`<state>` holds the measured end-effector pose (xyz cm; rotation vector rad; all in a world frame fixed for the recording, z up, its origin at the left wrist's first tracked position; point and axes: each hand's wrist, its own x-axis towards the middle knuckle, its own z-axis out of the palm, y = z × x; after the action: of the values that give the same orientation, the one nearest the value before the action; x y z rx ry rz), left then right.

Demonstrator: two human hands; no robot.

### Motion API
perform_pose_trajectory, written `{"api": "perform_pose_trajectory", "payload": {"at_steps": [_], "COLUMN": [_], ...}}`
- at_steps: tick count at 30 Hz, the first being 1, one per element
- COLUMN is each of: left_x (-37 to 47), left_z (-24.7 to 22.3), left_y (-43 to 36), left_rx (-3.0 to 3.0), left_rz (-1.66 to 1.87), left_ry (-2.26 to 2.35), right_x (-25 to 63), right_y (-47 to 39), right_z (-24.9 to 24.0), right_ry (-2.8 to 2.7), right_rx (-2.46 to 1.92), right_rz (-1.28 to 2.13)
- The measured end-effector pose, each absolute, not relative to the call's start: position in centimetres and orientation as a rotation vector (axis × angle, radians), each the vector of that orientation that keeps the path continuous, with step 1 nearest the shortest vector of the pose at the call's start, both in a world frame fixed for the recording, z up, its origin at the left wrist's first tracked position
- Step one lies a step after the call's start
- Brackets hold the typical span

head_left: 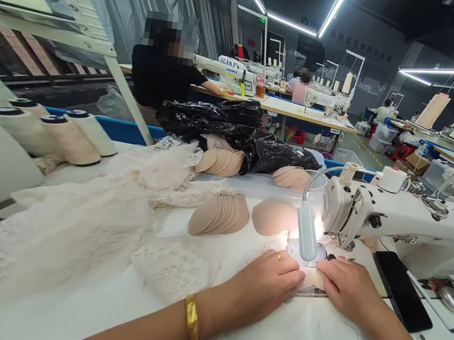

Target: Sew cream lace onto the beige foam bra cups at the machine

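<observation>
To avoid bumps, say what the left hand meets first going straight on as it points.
Likely the right hand, just across a small gap from the left hand, though depth is unclear.

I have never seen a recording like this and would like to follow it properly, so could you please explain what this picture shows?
There is no robot here: a person works with two bare hands, and the single picture comes from a camera worn on their head, looking forward and down. The white machine at the right is a sewing machine, with a small grey lamp shining beside its needle area. The left hand and right hand have their fingers on a pale piece of fabric in front of it; how firmly they grip cannot be seen. On the white table lie pale lace, a fanned stack of beige oval pieces, a single piece and a black phone.
</observation>
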<state>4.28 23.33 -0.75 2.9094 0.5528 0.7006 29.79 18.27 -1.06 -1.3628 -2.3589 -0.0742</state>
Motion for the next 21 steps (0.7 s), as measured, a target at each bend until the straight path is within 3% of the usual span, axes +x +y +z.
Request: {"api": "perform_pose_trajectory", "payload": {"at_steps": [5, 21], "left_x": [4.40, 4.71], "left_z": [-0.57, -0.97], "left_y": [23.19, 23.72], "left_rx": [2.934, 2.887], "left_rz": [0.762, 0.756], "left_ry": [0.529, 0.478], "right_x": [29.49, 29.42], "right_y": [17.87, 17.76], "right_z": [-0.21, 0.08], "right_ry": [-2.498, -2.534], "right_rx": [-1.189, -1.216], "right_rz": [0.119, 0.168]}}
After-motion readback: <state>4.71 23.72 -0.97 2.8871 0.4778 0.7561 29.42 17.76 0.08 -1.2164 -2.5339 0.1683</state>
